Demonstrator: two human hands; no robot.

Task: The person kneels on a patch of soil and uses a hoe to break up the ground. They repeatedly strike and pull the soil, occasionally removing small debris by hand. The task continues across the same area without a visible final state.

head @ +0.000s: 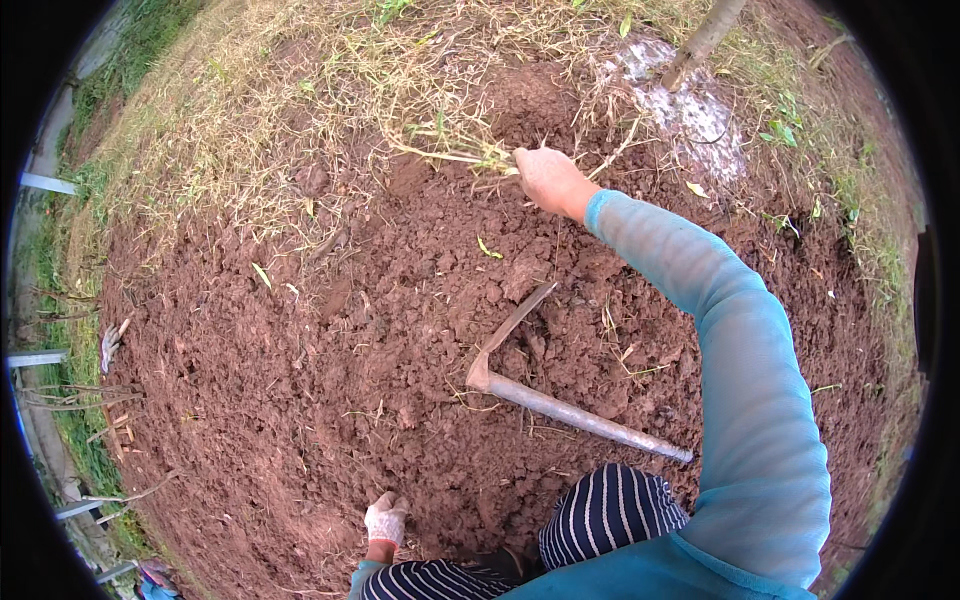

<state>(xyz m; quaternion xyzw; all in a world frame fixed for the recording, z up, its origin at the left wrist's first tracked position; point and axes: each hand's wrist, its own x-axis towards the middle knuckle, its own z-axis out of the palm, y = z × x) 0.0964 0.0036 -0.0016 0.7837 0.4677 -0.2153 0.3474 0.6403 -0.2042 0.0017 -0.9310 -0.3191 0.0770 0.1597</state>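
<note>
My bare right hand [553, 178], reaching forward at upper centre, is closed on a bunch of dry, partly green grass [472, 154]. My left hand [388, 517], in a whitish glove with a red cuff edge, rests low on the reddish-brown soil [300, 420] beside my knee; its fingers are curled, and whether they hold anything is hidden. Between the hands a hoe [592, 418] lies on the loosened soil, its short handle pointing towards my right knee and its narrow metal blade towards the upper right. Neither hand touches it.
A slim tree trunk [701, 46] rises at the upper right from a whitish patch [686, 112] of ground. Dry grass [247, 112] covers the upper left. Another glove [112, 345] lies at the far left, near thin sticks [82, 397] and pale posts [37, 358].
</note>
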